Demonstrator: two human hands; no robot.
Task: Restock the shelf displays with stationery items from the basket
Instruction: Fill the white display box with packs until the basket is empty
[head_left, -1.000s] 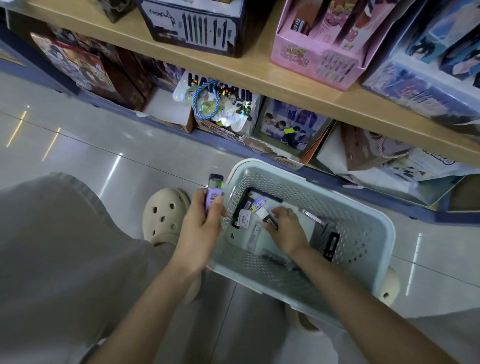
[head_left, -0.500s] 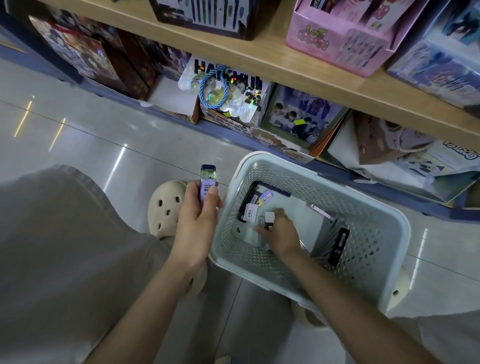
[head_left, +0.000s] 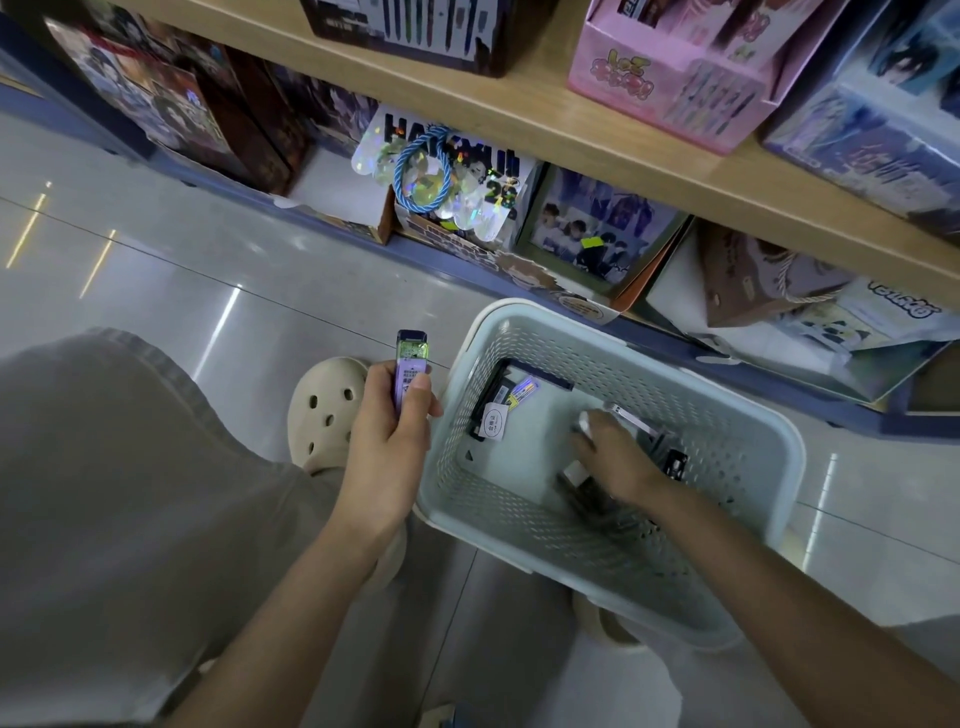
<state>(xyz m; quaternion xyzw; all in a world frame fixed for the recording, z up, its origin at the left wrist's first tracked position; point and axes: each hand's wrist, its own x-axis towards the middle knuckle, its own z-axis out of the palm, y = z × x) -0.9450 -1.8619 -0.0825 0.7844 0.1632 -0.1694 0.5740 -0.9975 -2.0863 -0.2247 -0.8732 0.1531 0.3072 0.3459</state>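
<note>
Standing on the floor (head_left: 208, 270), the basket (head_left: 519, 525) is entered by the right hand (head_left: 615, 460), grip over the items (head_left: 491, 415) untellable; a purple pack (head_left: 410, 364) is gripped by the left hand (head_left: 389, 447) beside its left rim.

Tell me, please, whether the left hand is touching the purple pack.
Touching. The head view shows the left hand with thumb and fingers curled round the lower half of the purple pack, outside the basket.

One head-worn wide-angle camera looks steeply down, close above the basket (head_left: 524, 530) beside the shelf (head_left: 571, 135).
</note>
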